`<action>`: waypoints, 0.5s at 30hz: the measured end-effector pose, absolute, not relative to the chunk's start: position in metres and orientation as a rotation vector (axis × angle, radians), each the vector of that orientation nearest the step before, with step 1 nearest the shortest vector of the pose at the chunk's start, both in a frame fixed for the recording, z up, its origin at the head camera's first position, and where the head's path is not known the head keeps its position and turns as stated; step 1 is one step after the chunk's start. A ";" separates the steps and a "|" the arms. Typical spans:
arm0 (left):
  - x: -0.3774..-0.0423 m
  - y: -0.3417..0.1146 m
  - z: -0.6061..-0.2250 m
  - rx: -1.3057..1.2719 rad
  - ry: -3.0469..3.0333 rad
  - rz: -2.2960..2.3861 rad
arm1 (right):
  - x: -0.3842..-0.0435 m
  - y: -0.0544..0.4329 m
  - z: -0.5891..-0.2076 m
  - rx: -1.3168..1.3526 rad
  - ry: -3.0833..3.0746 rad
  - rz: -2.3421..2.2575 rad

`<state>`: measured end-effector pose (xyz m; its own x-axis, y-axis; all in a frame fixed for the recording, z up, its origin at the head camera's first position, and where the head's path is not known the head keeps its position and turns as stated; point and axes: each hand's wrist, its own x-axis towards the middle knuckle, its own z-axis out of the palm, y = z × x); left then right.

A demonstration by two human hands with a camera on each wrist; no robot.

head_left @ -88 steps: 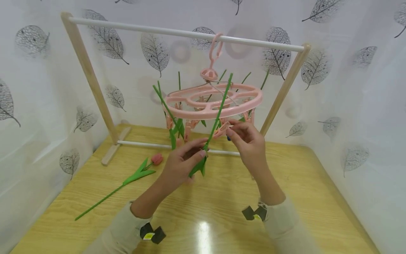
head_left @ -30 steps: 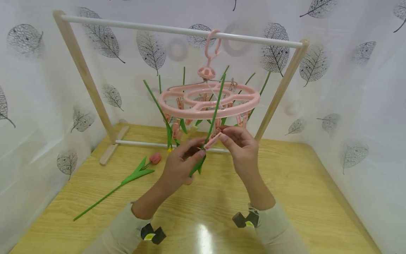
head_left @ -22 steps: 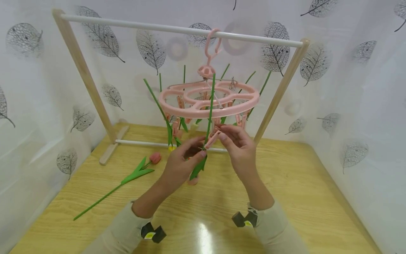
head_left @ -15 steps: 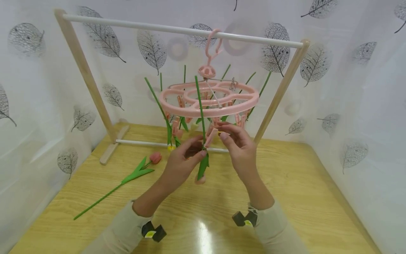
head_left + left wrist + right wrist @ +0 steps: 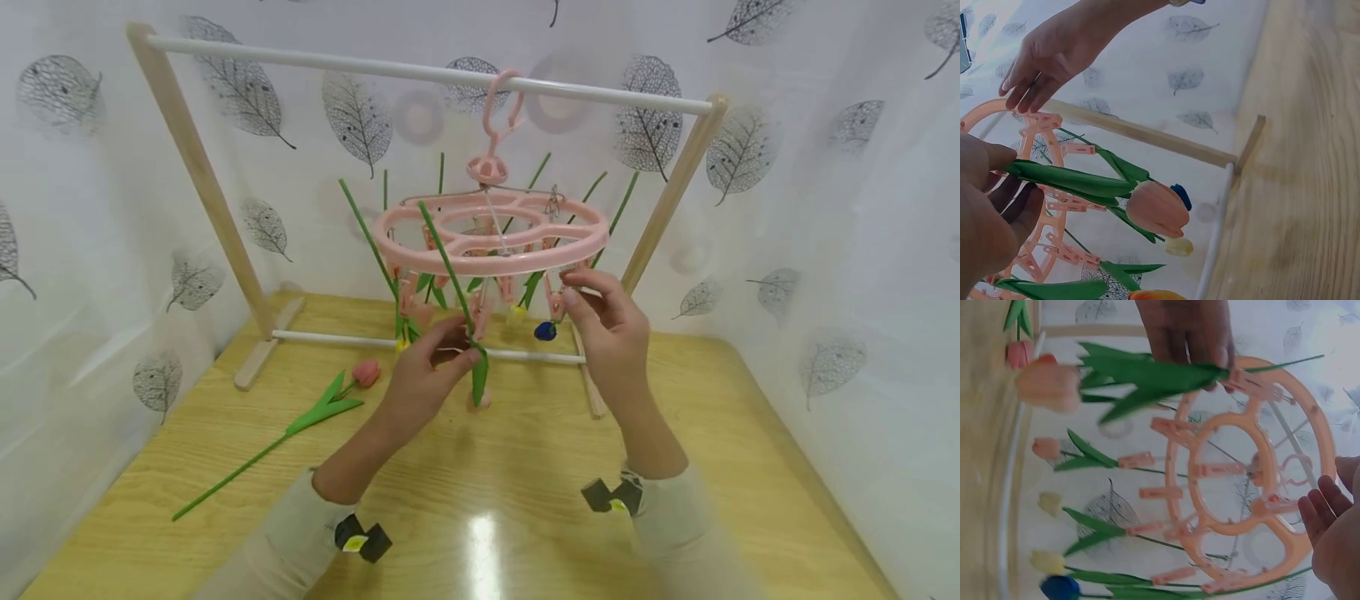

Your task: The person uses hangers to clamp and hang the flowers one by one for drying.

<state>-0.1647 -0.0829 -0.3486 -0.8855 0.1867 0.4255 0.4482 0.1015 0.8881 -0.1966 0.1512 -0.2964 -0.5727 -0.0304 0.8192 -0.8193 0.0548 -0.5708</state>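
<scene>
My left hand (image 5: 420,375) pinches the stem of a pale pink tulip (image 5: 1157,209) between thumb and fingers. Its bloom hangs down and its green stem slants up left across the ring. A pink clothespin (image 5: 1254,386) on the round pink hanger (image 5: 480,265) is at that stem, right by my left fingertips. My right hand (image 5: 611,342) is at the hanger's right side, fingers loosely extended near another clothespin (image 5: 555,302), from which a blue tulip (image 5: 545,332) hangs. In the right wrist view the right fingers (image 5: 1322,506) hold nothing.
The hanger hooks over a white rod (image 5: 420,73) on a wooden stand (image 5: 202,175). Several other tulips hang from it upside down, among them a yellow one (image 5: 1047,561). A pink tulip (image 5: 366,373) lies on the wooden table (image 5: 480,492) at the left.
My right hand has let go of the clothespin by the held tulip and moved right. The tulip's stem has swung from a rightward lean to a leftward one, in my left hand.
</scene>
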 end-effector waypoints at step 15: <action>-0.172 -0.095 -0.359 -0.628 -2.229 -1.818 | -0.228 0.202 -0.229 0.923 -2.064 1.044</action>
